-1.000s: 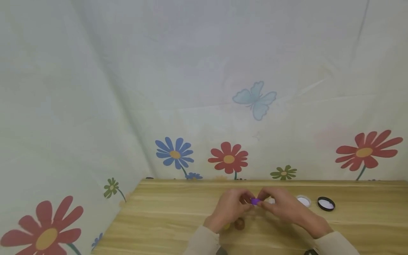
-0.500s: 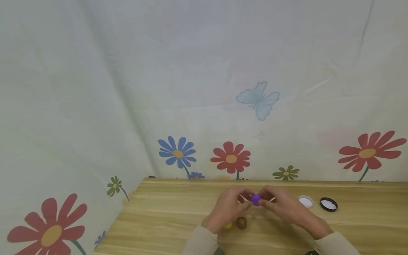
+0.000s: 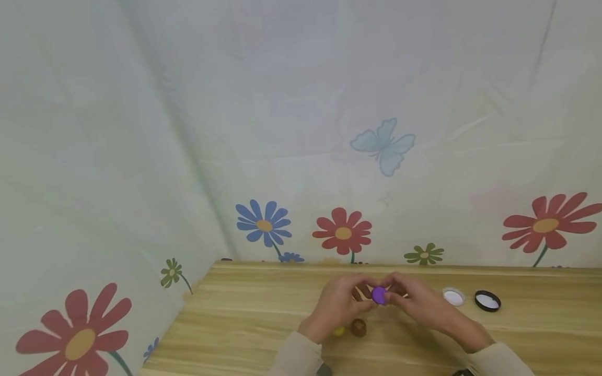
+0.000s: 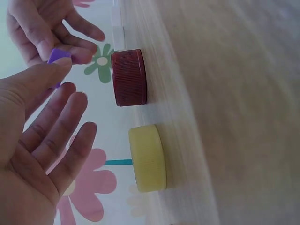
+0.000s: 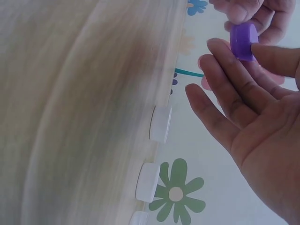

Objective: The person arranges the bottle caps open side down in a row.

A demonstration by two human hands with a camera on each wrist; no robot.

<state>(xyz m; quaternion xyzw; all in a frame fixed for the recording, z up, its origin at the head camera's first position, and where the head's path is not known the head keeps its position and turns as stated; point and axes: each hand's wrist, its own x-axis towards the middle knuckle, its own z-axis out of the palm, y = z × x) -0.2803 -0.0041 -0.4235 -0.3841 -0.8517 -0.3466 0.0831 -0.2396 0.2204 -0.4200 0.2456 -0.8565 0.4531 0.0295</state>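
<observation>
Your left hand [image 3: 333,306] and right hand [image 3: 420,304] pinch the purple cap [image 3: 379,295] between thumb and fingertips, one from each side, your other fingers loosely spread. You have that cap raised above the table [image 3: 254,303], its round face toward you. Nearer you than the purple cap, and to its left, stand a brown cap [image 3: 359,328] and a yellow cap [image 3: 339,331], the yellow one partly hidden by your left wrist. Right of the purple cap lie a white lid [image 3: 453,297] and a black-rimmed lid [image 3: 487,301]. Beyond it runs the table's back edge; well to its left, past pale striped wood, the side edge slants. Behind it hangs a flowered cloth [image 3: 291,104] with a blue butterfly [image 3: 384,146].
</observation>
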